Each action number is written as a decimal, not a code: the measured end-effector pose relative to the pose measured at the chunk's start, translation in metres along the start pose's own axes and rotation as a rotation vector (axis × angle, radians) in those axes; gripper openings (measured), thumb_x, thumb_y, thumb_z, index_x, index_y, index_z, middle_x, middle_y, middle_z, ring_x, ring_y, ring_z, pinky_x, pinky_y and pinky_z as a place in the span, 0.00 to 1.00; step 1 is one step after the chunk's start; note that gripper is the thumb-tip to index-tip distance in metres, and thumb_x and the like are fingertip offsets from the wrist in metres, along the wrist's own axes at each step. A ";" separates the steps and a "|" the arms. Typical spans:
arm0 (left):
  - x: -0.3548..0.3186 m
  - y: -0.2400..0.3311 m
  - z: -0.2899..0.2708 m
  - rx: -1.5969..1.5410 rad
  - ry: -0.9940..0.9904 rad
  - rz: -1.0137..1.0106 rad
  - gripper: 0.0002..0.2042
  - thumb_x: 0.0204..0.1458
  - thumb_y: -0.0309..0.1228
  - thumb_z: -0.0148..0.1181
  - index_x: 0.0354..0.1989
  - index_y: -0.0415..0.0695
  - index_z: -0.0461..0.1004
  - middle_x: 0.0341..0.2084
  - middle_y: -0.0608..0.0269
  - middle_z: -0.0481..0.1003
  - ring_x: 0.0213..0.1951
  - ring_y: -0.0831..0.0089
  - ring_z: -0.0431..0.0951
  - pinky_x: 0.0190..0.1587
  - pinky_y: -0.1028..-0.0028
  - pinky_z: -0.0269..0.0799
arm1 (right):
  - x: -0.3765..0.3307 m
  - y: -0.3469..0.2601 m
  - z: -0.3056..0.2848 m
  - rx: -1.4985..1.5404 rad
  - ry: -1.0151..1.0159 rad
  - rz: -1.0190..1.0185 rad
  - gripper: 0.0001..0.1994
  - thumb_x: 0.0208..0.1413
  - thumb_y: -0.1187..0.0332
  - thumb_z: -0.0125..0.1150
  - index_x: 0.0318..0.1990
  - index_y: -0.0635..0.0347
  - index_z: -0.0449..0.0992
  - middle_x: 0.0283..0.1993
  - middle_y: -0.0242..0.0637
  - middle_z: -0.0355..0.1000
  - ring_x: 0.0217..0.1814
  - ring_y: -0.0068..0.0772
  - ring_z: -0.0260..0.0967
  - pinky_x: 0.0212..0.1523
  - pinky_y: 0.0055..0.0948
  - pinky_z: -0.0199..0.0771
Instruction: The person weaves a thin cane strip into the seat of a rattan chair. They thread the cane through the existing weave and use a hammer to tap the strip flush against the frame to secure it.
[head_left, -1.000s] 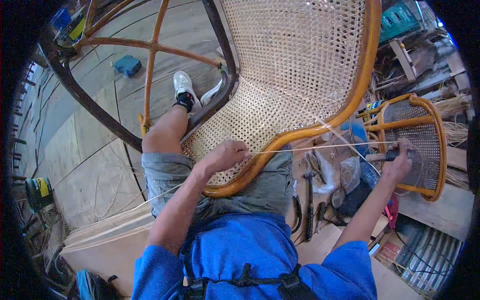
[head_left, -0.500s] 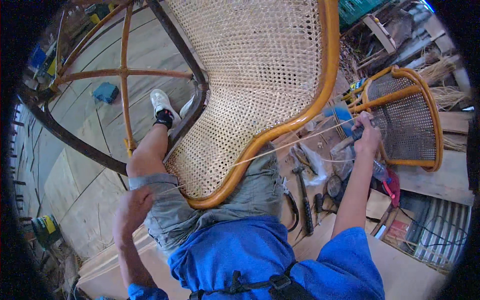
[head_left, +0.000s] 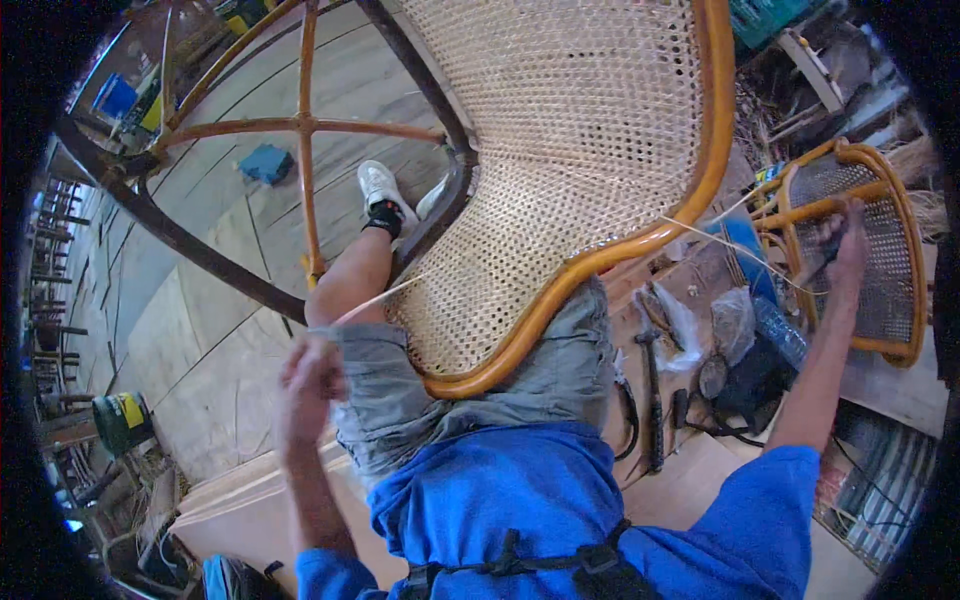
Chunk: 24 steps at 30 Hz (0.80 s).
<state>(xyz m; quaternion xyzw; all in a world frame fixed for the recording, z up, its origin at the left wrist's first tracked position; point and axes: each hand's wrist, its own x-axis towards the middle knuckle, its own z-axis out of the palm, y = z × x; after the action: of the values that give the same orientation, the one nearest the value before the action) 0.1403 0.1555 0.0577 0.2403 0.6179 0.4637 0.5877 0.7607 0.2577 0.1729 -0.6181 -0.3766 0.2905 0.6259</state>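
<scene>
A woven cane chair seat (head_left: 570,150) with a glossy bent rattan rim (head_left: 590,262) lies tilted across my thighs. My left hand (head_left: 314,385), somewhat blurred, is closed beside the seat's lower left edge. A thin pale cane strand (head_left: 380,300) runs from that hand up to the weave. Out to the right, my right hand (head_left: 848,245) is closed around a dark-handled tool (head_left: 822,270), whose tip I cannot make out. Another loose cane strand (head_left: 725,240) crosses the rim and loops toward this hand.
A dark rattan frame with brown crossed poles (head_left: 306,125) stands at upper left. A hammer (head_left: 652,400) and plastic bags (head_left: 675,330) lie on boards to my right. Behind my right hand is a smaller cane-backed piece (head_left: 890,280). A blue block (head_left: 265,163) rests on the floor.
My right hand has moved outward to the right with the dark-handled tool. The cane strand, earlier stretched taut across the seat between both hands, now hangs slacker near the rim. The view has shifted.
</scene>
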 end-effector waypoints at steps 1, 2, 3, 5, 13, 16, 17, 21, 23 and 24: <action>0.002 -0.009 0.017 -0.066 -0.099 0.056 0.08 0.52 0.35 0.52 0.29 0.43 0.68 0.19 0.72 0.66 0.17 0.85 0.62 0.18 0.84 0.58 | -0.007 -0.002 -0.001 0.057 -0.056 0.065 0.17 0.56 0.49 0.48 0.30 0.53 0.68 0.19 0.24 0.59 0.19 0.20 0.59 0.21 0.21 0.64; -0.001 -0.015 0.037 0.004 -0.202 0.083 0.06 0.51 0.34 0.53 0.29 0.45 0.69 0.19 0.72 0.66 0.18 0.85 0.62 0.19 0.84 0.58 | -0.015 -0.002 -0.002 0.108 -0.114 0.131 0.18 0.56 0.48 0.46 0.31 0.53 0.69 0.19 0.23 0.59 0.19 0.19 0.58 0.20 0.20 0.63; -0.008 -0.014 0.065 0.063 -0.256 0.024 0.05 0.51 0.32 0.53 0.28 0.44 0.69 0.19 0.73 0.65 0.18 0.84 0.63 0.20 0.83 0.59 | -0.032 0.005 0.009 0.013 -0.002 0.188 0.20 0.56 0.46 0.45 0.37 0.53 0.71 0.18 0.22 0.57 0.18 0.18 0.57 0.19 0.20 0.62; -0.013 -0.025 0.104 0.340 -0.394 0.301 0.05 0.52 0.30 0.54 0.29 0.41 0.70 0.18 0.69 0.68 0.19 0.80 0.66 0.22 0.79 0.63 | -0.088 0.021 0.051 -0.002 -0.071 0.241 0.19 0.56 0.49 0.46 0.40 0.55 0.71 0.19 0.23 0.59 0.18 0.17 0.57 0.20 0.19 0.60; -0.016 -0.062 0.142 0.617 -0.482 0.477 0.05 0.49 0.27 0.55 0.32 0.39 0.70 0.19 0.57 0.70 0.22 0.71 0.71 0.26 0.73 0.67 | -0.268 0.084 0.155 -0.057 -0.752 0.598 0.15 0.51 0.69 0.55 0.45 0.66 0.67 0.23 0.29 0.65 0.20 0.18 0.61 0.22 0.18 0.62; -0.017 -0.066 0.138 0.609 -0.482 0.458 0.06 0.50 0.28 0.54 0.33 0.39 0.70 0.18 0.56 0.70 0.21 0.71 0.71 0.24 0.72 0.67 | -0.281 0.081 0.182 0.105 -0.796 0.748 0.17 0.52 0.68 0.55 0.48 0.64 0.65 0.27 0.28 0.66 0.22 0.17 0.62 0.19 0.16 0.61; -0.018 -0.066 0.137 0.596 -0.477 0.440 0.05 0.50 0.28 0.54 0.33 0.39 0.70 0.18 0.56 0.70 0.20 0.72 0.71 0.24 0.73 0.67 | -0.284 0.086 0.187 0.192 -0.799 0.792 0.17 0.52 0.68 0.56 0.48 0.63 0.64 0.28 0.28 0.66 0.22 0.17 0.62 0.18 0.16 0.62; -0.022 -0.056 0.129 0.582 -0.470 0.340 0.04 0.51 0.27 0.53 0.32 0.39 0.69 0.19 0.61 0.69 0.22 0.77 0.69 0.25 0.75 0.67 | -0.287 0.093 0.193 0.329 -0.842 0.849 0.16 0.52 0.67 0.57 0.46 0.64 0.64 0.30 0.29 0.66 0.22 0.18 0.62 0.19 0.16 0.62; -0.019 -0.060 0.122 0.548 -0.499 0.313 0.04 0.51 0.26 0.53 0.32 0.39 0.69 0.20 0.63 0.68 0.23 0.78 0.68 0.27 0.76 0.67 | -0.289 0.092 0.196 0.370 -0.863 0.857 0.16 0.52 0.67 0.57 0.46 0.64 0.63 0.30 0.30 0.66 0.21 0.17 0.61 0.19 0.16 0.62; -0.020 -0.059 0.121 0.525 -0.498 0.264 0.04 0.51 0.26 0.53 0.32 0.38 0.69 0.20 0.63 0.68 0.24 0.79 0.68 0.28 0.77 0.66 | -0.291 0.092 0.197 0.382 -0.859 0.851 0.16 0.52 0.67 0.57 0.46 0.64 0.63 0.30 0.30 0.66 0.21 0.17 0.61 0.19 0.16 0.62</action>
<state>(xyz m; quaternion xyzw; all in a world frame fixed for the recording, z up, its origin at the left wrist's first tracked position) 0.2736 0.1469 0.0321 0.5655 0.5175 0.2890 0.5735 0.4470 0.1320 0.0395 -0.4195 -0.2571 0.7979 0.3481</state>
